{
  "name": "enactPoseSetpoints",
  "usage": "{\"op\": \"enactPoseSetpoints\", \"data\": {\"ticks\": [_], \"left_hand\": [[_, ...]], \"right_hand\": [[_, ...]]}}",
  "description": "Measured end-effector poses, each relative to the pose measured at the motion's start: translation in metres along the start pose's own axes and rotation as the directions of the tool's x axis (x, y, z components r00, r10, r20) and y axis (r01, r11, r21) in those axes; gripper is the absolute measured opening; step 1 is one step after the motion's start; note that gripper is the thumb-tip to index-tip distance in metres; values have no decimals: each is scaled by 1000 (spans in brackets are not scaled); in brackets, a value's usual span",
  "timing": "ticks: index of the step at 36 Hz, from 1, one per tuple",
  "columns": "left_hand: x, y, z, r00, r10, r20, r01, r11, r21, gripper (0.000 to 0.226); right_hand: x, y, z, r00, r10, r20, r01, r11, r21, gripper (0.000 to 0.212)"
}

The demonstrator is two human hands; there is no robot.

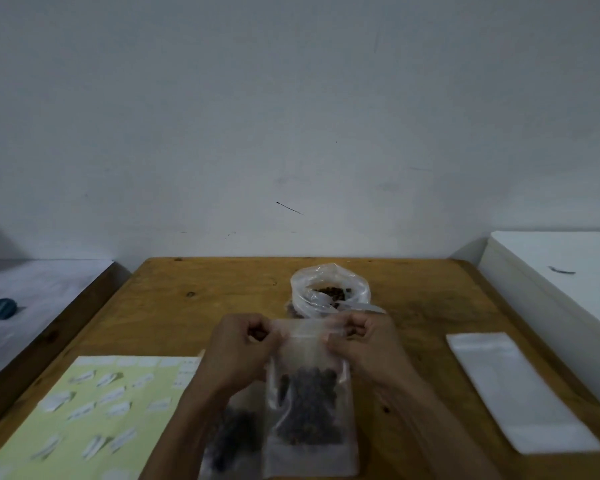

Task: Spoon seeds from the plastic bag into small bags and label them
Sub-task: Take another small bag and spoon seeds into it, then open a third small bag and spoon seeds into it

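Note:
A small clear bag (309,407) half full of dark seeds hangs upright above the wooden table (194,292). My left hand (239,344) pinches its top edge at the left corner, and my right hand (364,341) pinches the right corner. Behind them stands the open plastic bag (329,289) with dark seeds inside; something pale sticks out of its mouth, too blurred to name. A second small seed bag (232,438) lies flat under my left forearm. A pale yellow label sheet (94,410) with several white stickers lies at the front left.
A stack of flat empty clear bags (520,389) lies on the table's right side. A white box or counter (561,282) borders the table on the right. To the left, a lower white surface carries a dark blue round object (1,308).

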State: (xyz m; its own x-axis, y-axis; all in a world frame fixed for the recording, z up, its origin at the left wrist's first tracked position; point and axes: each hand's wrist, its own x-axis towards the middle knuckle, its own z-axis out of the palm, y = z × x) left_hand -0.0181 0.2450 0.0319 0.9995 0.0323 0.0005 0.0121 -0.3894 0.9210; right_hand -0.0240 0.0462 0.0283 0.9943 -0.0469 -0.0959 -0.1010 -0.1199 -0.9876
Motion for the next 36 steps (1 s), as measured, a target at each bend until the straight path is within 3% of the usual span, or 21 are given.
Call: {"op": "enactPoseSetpoints", "data": {"ticks": [3,5,9,12,15,23,29,36], "left_hand": [[4,-17,7,997,59,-51,-37,933,357,15],[4,-21,11,997,43,-67,-3,862,508,13],[4,-21,15,997,8,-83,43,808,587,7],[5,-24,17,996,39,-75,17,770,637,36],[5,-22,19,992,91,-90,-12,766,642,51],[8,10,37,960,255,-112,-166,847,506,40],[12,52,91,934,352,56,-345,852,395,31],[14,74,197,916,212,339,-331,880,342,23]], "right_hand": [[0,13,10,1000,2,-27,-7,983,-182,29],[2,21,17,997,-38,-60,17,946,-323,27],[7,36,24,986,-149,-79,81,829,-554,42],[4,35,26,975,-212,-67,122,763,-635,49],[0,31,25,958,-277,-78,151,715,-683,50],[-2,8,-11,935,-304,-181,137,783,-607,35],[0,5,-86,897,-285,-337,39,812,-583,24],[-10,36,-179,848,-115,-517,-290,716,-635,60]]}}
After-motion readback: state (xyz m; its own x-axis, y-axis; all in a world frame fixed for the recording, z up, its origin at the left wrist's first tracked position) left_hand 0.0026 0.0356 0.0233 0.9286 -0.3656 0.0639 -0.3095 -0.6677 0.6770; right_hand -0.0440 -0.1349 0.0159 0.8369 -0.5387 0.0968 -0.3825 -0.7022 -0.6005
